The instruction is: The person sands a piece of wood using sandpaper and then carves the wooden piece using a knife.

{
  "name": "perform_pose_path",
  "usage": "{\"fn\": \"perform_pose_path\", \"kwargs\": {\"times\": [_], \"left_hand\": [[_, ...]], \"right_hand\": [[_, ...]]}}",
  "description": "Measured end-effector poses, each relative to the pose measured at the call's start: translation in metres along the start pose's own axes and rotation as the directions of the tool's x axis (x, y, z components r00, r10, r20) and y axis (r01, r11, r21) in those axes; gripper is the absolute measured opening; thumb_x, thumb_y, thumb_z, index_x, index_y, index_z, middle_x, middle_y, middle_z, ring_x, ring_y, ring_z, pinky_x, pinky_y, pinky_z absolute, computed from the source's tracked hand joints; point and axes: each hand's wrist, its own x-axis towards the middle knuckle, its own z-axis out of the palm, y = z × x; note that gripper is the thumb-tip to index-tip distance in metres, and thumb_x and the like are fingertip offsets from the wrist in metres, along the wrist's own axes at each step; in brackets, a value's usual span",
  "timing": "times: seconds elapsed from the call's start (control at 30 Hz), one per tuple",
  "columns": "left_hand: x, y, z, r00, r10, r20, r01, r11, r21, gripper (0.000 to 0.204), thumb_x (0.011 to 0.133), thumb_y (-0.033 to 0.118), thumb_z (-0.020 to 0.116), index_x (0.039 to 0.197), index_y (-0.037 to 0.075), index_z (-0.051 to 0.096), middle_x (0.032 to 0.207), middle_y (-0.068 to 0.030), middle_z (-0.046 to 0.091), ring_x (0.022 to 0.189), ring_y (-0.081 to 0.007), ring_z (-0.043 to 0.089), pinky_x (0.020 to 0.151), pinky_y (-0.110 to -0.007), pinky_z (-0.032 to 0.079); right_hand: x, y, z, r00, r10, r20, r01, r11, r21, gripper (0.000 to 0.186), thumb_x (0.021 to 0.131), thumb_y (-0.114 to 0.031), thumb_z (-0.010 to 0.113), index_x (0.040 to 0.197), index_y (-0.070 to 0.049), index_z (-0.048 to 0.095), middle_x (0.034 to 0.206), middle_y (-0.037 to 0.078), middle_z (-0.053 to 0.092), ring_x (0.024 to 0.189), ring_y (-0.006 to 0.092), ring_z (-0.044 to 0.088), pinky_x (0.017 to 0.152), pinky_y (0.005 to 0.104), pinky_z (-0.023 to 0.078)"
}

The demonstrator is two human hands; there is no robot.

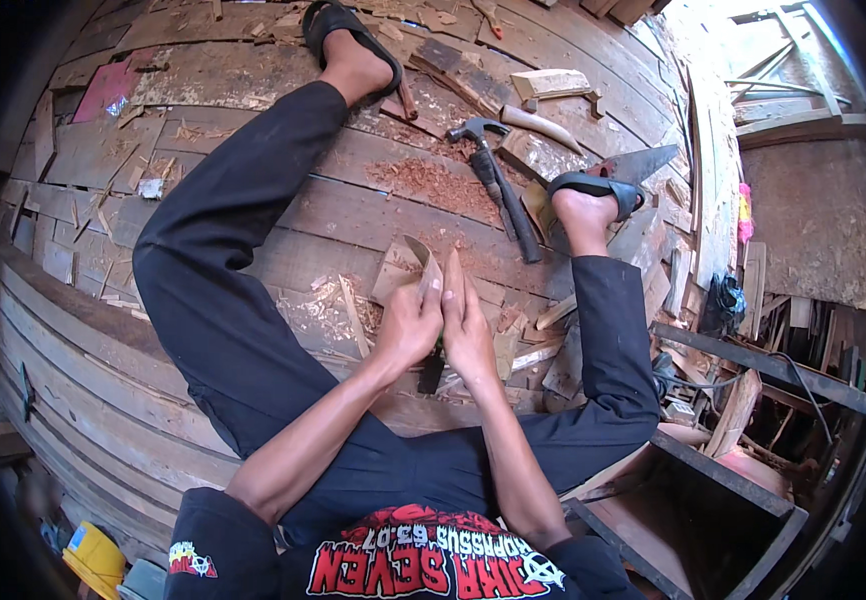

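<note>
My two hands meet in front of my lap, between my spread legs. My left hand [411,325] is closed on a curled tan sheet [400,268] that looks like sandpaper. Against it, my right hand [468,338] is closed round a slim, pointed wooden piece [454,264], its tip sticking out past the fingers. A dark, flat end [432,374] shows below the hands; whether it belongs to the wooden piece I cannot tell. The fingers hide most of what lies between the palms.
A claw hammer [498,185] lies on the plank floor [338,215] beyond my hands. Near my right sandal are a saw blade [643,163], a curved wooden piece [541,128] and wood blocks [550,84]. Shavings [433,185] are scattered about. An open dark box [688,510] stands at lower right.
</note>
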Motion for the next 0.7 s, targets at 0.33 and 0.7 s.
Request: {"fn": "perform_pose_path", "kwargs": {"times": [0.33, 0.7], "left_hand": [[0.003, -0.02, -0.028, 0.98, -0.193, -0.053, 0.183, 0.97, -0.157, 0.042, 0.104, 0.023, 0.046, 0.081, -0.008, 0.061, 0.06, -0.0168, 0.058, 0.058, -0.0206, 0.059, 0.057, -0.042, 0.045], [0.003, -0.01, 0.004, 1.0, 0.02, -0.007, -0.02, 0.995, -0.096, 0.043, 0.103, 0.024, 0.049, 0.077, -0.008, 0.063, 0.057, -0.0073, 0.058, 0.056, -0.0109, 0.055, 0.048, -0.036, 0.041]], "right_hand": [[-0.027, -0.016, 0.033, 0.978, -0.205, 0.047, 0.21, 0.97, -0.127, 0.052, 0.107, -0.033, 0.036, 0.155, -0.014, 0.031, 0.148, 0.021, 0.049, 0.128, 0.0419, 0.054, 0.107, 0.0442, 0.043], [0.01, -0.005, -0.004, 0.999, -0.041, 0.034, 0.042, 0.997, -0.059, 0.052, 0.106, -0.026, 0.038, 0.155, -0.01, 0.03, 0.143, 0.025, 0.052, 0.128, 0.0433, 0.053, 0.108, 0.0443, 0.043]]}}
